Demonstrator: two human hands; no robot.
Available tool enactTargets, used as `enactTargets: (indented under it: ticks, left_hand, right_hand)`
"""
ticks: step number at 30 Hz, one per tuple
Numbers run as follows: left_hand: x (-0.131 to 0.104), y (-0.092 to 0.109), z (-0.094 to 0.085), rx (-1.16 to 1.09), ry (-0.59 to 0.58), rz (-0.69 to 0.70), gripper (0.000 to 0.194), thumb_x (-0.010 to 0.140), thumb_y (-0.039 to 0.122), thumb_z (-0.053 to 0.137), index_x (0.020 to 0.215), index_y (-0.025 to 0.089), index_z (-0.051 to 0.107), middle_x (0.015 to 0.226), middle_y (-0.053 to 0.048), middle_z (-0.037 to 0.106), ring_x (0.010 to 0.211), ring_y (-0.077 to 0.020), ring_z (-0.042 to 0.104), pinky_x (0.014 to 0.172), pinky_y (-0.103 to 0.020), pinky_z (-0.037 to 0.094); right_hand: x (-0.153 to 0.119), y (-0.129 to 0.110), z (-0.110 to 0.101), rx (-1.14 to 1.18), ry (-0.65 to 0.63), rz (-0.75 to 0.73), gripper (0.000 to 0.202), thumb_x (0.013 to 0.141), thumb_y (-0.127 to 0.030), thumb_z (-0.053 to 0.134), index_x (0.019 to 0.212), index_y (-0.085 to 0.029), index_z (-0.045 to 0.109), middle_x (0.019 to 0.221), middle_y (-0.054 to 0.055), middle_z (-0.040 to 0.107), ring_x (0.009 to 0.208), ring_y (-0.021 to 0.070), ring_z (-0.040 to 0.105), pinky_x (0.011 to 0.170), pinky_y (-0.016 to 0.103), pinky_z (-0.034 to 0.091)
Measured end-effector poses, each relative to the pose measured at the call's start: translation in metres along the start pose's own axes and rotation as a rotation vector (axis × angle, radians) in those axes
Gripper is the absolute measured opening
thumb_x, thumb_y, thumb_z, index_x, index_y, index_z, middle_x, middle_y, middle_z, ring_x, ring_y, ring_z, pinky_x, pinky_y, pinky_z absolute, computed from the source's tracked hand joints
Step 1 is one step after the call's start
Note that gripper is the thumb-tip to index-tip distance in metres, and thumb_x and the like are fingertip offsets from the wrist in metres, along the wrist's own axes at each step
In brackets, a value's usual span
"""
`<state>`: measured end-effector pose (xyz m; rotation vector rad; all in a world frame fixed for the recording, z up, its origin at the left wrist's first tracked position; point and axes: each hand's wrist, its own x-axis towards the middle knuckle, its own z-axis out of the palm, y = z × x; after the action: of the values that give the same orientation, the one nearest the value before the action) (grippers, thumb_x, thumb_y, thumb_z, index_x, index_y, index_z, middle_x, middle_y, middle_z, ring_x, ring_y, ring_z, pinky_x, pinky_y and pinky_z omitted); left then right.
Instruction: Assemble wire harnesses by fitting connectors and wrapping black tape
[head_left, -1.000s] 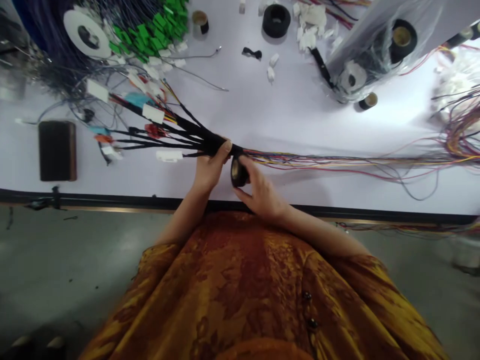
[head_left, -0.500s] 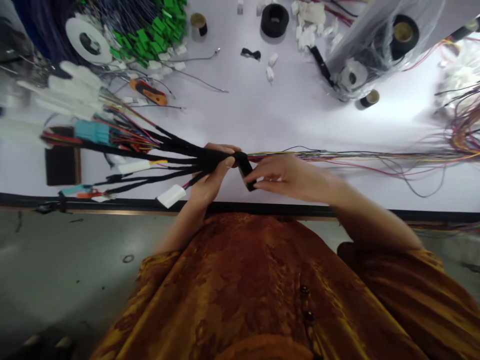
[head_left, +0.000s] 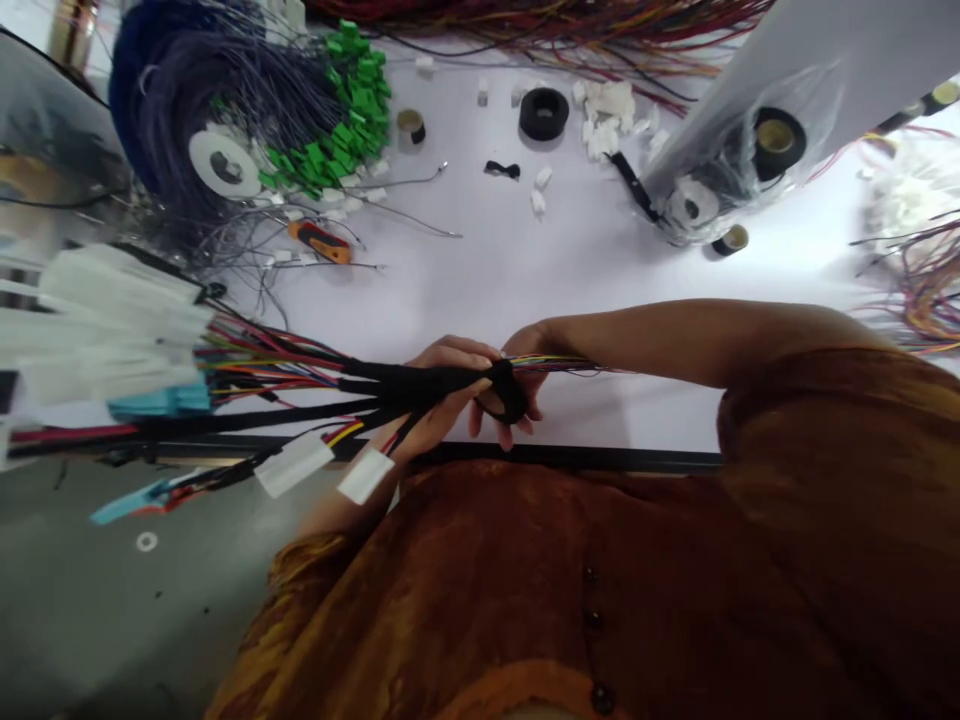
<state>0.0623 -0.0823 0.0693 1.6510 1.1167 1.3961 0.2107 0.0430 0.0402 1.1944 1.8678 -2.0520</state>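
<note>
My left hand is closed round a wire harness, its thumb on top near the point where the black-wrapped branches join. A roll of black tape hangs at the end of the wrapped part, its strip running onto the bundle. From behind the wires, my right hand reaches round this roll, and its fingertips show below it; the palm is partly hidden. Bare coloured wires run right, under my right forearm. To the left, the branches end in white connectors and a light-blue connector.
An orange-and-black cutter lies beyond the harness. Green connectors on dark wires are at the back left. Another black tape roll sits at the back, and a plastic-wrapped tube lies at right. The table edge runs near my body.
My right hand has moved from the near side of the wires to behind them, round the tape roll. The harness has shifted towards me, and its left connectors now overhang the table edge.
</note>
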Motion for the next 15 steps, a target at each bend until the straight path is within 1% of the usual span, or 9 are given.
enactTargets:
  ticks: [2,3,4,5,7,9,11,12,15]
  left_hand:
    - [0.002,-0.001,0.001,0.064,0.065,0.023,0.011,0.090,0.032,0.073,0.098,0.026,0.069,0.110,-0.005,0.074,0.093,-0.0173,0.072,0.084,-0.037,0.063]
    - [0.002,-0.003,0.002,0.089,0.103,0.023,0.011,0.091,0.034,0.073,0.097,0.026,0.069,0.109,-0.004,0.074,0.090,-0.0165,0.072,0.081,-0.036,0.062]
    - [0.002,-0.005,0.004,0.107,0.136,0.017,0.010,0.091,0.034,0.072,0.096,0.026,0.069,0.106,-0.004,0.074,0.088,-0.0160,0.072,0.080,-0.035,0.062]
    - [0.001,-0.008,0.006,0.116,0.156,0.004,0.011,0.092,0.035,0.072,0.097,0.026,0.070,0.103,-0.003,0.074,0.088,-0.0160,0.072,0.080,-0.035,0.062]
    - [-0.001,-0.013,0.009,0.116,0.185,-0.021,0.011,0.092,0.037,0.071,0.096,0.026,0.071,0.099,-0.003,0.075,0.089,-0.0166,0.072,0.082,-0.036,0.061]
    - [-0.003,-0.018,0.013,0.090,0.216,-0.044,0.015,0.092,0.040,0.072,0.095,0.026,0.070,0.101,-0.003,0.074,0.088,-0.0165,0.072,0.083,-0.037,0.061]
    - [-0.006,-0.022,0.014,0.031,0.235,-0.071,0.018,0.091,0.043,0.072,0.097,0.026,0.069,0.104,-0.003,0.074,0.086,-0.0156,0.071,0.076,-0.034,0.062]
    - [-0.007,-0.024,0.013,-0.008,0.230,-0.087,0.018,0.091,0.043,0.072,0.097,0.026,0.069,0.104,-0.003,0.073,0.084,-0.0150,0.071,0.073,-0.032,0.061]
    - [-0.011,-0.031,0.009,-0.099,0.186,-0.157,0.014,0.092,0.036,0.072,0.099,0.025,0.068,0.098,-0.002,0.072,0.076,-0.0122,0.070,0.066,-0.027,0.059]
  right_hand:
    - [0.002,-0.006,0.004,0.087,-0.352,0.214,0.022,0.062,-0.011,0.087,0.076,-0.012,0.070,0.071,0.001,0.073,0.058,0.0135,0.068,0.052,0.023,0.051]
    - [0.004,-0.008,0.004,0.147,-0.470,0.289,0.014,0.069,-0.013,0.083,0.076,-0.013,0.071,0.071,0.002,0.073,0.058,0.0127,0.067,0.052,0.023,0.050]
    - [0.006,-0.009,0.002,0.224,-0.498,0.304,0.009,0.074,-0.014,0.079,0.075,-0.013,0.071,0.071,0.002,0.073,0.058,0.0117,0.065,0.052,0.022,0.050]
    - [0.009,-0.009,-0.001,0.302,-0.474,0.286,0.010,0.078,-0.016,0.077,0.072,-0.014,0.069,0.071,0.002,0.072,0.060,0.0108,0.065,0.054,0.021,0.050]
    - [0.014,-0.008,-0.009,0.402,-0.396,0.233,0.018,0.081,-0.023,0.077,0.069,-0.014,0.066,0.072,0.003,0.070,0.064,0.0113,0.065,0.058,0.022,0.052]
    - [0.018,-0.007,-0.016,0.397,-0.405,0.220,0.025,0.083,-0.034,0.077,0.072,-0.015,0.066,0.073,0.003,0.068,0.066,0.0139,0.065,0.060,0.026,0.053]
    - [0.019,-0.008,-0.020,0.392,-0.407,0.189,0.028,0.086,-0.039,0.075,0.073,-0.016,0.065,0.069,0.002,0.064,0.063,0.0132,0.061,0.056,0.025,0.050]
    - [0.019,-0.009,-0.021,0.427,-0.368,0.152,0.028,0.087,-0.038,0.075,0.072,-0.017,0.063,0.067,0.000,0.061,0.061,0.0116,0.059,0.053,0.023,0.048]
    - [0.017,-0.012,-0.020,0.578,-0.162,0.030,0.029,0.088,-0.035,0.075,0.073,-0.019,0.056,0.071,-0.002,0.059,0.057,0.0078,0.052,0.047,0.021,0.039]
